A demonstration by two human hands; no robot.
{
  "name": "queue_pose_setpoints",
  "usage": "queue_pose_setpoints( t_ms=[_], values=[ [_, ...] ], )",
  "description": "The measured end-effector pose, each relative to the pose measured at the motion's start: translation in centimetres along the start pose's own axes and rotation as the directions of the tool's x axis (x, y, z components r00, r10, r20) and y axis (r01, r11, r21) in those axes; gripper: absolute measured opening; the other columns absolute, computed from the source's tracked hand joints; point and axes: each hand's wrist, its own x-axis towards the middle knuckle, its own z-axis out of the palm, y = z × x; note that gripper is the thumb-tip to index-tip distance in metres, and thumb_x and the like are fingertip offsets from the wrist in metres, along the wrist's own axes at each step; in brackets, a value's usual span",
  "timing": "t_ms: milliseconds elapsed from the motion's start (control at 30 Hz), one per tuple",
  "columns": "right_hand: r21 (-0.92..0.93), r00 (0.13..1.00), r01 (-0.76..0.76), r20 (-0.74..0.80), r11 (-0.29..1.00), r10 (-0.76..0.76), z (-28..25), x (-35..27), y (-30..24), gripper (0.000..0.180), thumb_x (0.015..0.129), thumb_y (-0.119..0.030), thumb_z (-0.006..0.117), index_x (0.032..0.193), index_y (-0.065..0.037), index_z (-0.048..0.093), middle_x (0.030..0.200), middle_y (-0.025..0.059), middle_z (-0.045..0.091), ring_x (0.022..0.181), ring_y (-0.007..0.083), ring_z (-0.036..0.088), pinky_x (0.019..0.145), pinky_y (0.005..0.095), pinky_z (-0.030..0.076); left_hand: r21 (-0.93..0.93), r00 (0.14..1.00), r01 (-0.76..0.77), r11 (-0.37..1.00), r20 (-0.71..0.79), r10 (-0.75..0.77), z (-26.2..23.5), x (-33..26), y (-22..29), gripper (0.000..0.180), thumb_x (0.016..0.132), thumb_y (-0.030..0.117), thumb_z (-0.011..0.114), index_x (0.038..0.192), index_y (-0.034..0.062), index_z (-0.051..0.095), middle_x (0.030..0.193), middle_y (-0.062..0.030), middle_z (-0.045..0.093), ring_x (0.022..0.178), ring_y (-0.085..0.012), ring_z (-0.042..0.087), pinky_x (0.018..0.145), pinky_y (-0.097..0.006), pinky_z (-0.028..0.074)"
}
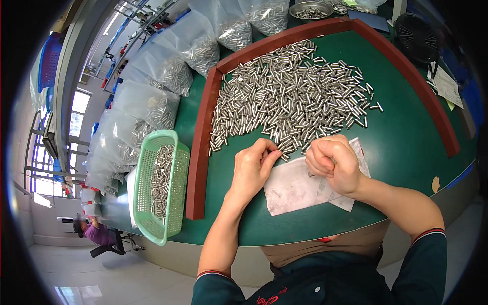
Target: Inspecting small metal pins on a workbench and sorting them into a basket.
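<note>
Green table point(406, 147) w/ red rim: big pile of steel pins point(290, 96) at 12 o'clock. Left hand point(251, 170) pinches one pin point(278, 152) at pile's near edge; right hand point(333, 165) fisted, contents can't tell. Pins prob. hard, slick, light; grip mid-shaft.

The right hand point(333, 163) is curling into a fist at frame centre, hiding whatever it is gripping; the left hand point(253, 165) is pinching something too small to identify; the metal bowl point(310, 8) is being cropped by the top edge; the white cloth point(297, 189) is lying partly covered.
</note>
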Motion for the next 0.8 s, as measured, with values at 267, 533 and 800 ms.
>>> queue_pose_setpoints(
  t_ms=[267,533,800],
  values=[
    [0.007,1.0,0.0,-0.004,1.0,0.0,-0.2,0.1,0.1,0.038,0.081,-0.02,0.036,0.047,-0.01,0.026,0.042,-0.0012,0.026,0.04,0.0083,0.02,0.041,0.0246,0.018,-0.931,0.909,0.365,0.029,0.349,-0.23,-1.8,-0.3,-2.4,0.005,0.084,0.007,0.054,0.086,0.0068,0.05,0.072,-0.0062,0.053,0.048,-0.0031,0.029,0.045,-0.017,0.025],
    [0.057,1.0,-0.003,-0.014,0.998,0.004,-0.3,0.2,0.1,0.036,0.081,-0.017,0.034,0.047,-0.01,0.026,0.042,-0.0011,0.026,0.039,0.0077,0.02,0.04,0.024,0.018,-0.909,0.906,0.399,0.123,0.371,-0.203,-1.6,-0.4,-2.2,0.009,0.086,0.008,0.051,0.094,0.0038,0.052,0.079,-0.0078,0.056,0.049,-0.0029,0.03,0.046,-0.017,0.026],
    [0.053,0.999,0.001,-0.039,0.999,0.001,-0.2,0.3,0.1,0.037,0.081,-0.019,0.034,0.046,-0.01,0.026,0.04,-0.0007,0.025,0.037,0.0078,0.018,0.038,0.0242,0.016,-0.901,0.895,0.423,0.096,0.4,-0.198,-1.8,-0.3,-1.9,0.012,0.087,0.013,0.05,0.095,0.0033,0.052,0.078,-0.0078,0.055,0.049,-0.0035,0.031,0.046,-0.017,0.026]
  ],
)
